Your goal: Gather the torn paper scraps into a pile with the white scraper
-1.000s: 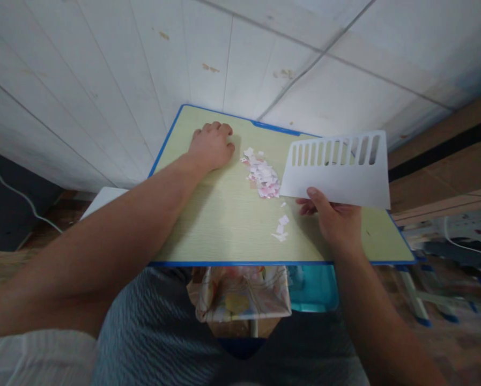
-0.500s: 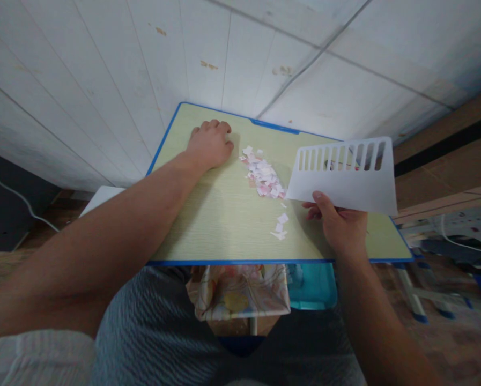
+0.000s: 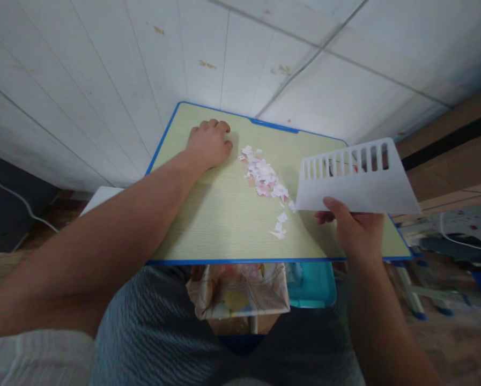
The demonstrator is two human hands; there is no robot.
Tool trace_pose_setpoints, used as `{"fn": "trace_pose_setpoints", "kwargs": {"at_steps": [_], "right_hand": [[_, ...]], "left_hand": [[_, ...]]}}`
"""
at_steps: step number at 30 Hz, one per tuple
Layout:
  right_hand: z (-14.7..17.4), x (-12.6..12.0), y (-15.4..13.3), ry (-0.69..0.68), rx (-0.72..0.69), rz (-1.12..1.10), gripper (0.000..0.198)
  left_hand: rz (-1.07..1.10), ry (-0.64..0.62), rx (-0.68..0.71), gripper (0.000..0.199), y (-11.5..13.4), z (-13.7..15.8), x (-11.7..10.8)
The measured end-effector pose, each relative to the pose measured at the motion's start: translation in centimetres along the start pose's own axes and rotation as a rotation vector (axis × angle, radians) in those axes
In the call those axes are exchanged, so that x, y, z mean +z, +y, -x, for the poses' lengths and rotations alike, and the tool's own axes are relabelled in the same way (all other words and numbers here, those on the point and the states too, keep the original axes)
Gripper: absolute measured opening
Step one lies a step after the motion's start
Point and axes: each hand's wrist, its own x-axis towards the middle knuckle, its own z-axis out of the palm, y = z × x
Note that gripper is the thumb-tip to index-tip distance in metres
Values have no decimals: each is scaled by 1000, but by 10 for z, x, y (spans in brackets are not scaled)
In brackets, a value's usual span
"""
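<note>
My right hand [image 3: 359,230] grips a thin white slotted panel [image 3: 353,195] by its lower edge, thumb on top and fingers beneath. Its row of slots faces away from me, and the panel's left corner is by the edge of a heap of small torn paper scraps [image 3: 264,176]. The scraps are white and pinkish and lie in a slanting strip mid-table, with a few loose ones nearer me. Left of the heap, my left hand [image 3: 209,143] rests on the tabletop, holding nothing, its fingers loosely bent and thumb apart.
The pale green table [image 3: 220,225] has a blue rim and stands against a white panelled wall [image 3: 192,48]. Below its front edge are a patterned fabric-lined box [image 3: 244,300] and a turquoise container [image 3: 315,287]. Brown wooden furniture [image 3: 457,155] stands close on the right.
My right hand and the slotted panel have shifted right and slightly towards me. A scrap now lies by the panel's left corner, below the heap. My left hand stays put.
</note>
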Motion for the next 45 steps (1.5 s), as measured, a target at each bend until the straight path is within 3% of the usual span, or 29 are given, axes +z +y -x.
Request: {"fn": "trace_pose_setpoints", "kwargs": {"at_steps": [4, 8, 16, 21, 27, 32, 38, 45], "right_hand": [[11, -10, -1, -74, -10, 16, 21], [24, -16, -5, -186, -16, 12, 35], [19, -3, 11, -74, 32, -39, 38], [17, -3, 19, -156, 27, -39, 39], [24, -21, 7, -271, -7, -28, 41], [27, -6, -2, -171, 36, -77, 31], [34, 23, -4, -176, 73, -198, 29], [30, -2, 19, -96, 92, -181, 30]], "left_hand": [[-10, -8, 1, 51, 0, 0, 0], [-18, 5, 0, 51, -5, -3, 5], [-40, -12, -8, 52, -7, -1, 1], [-52, 13, -8, 51, -11, -2, 0], [-102, 9, 13, 53, -7, 0, 2], [-200, -8, 16, 55, 2, 6, -2], [-253, -30, -7, 58, 1, 30, -13], [-179, 17, -66, 59, -3, 56, -14]]}}
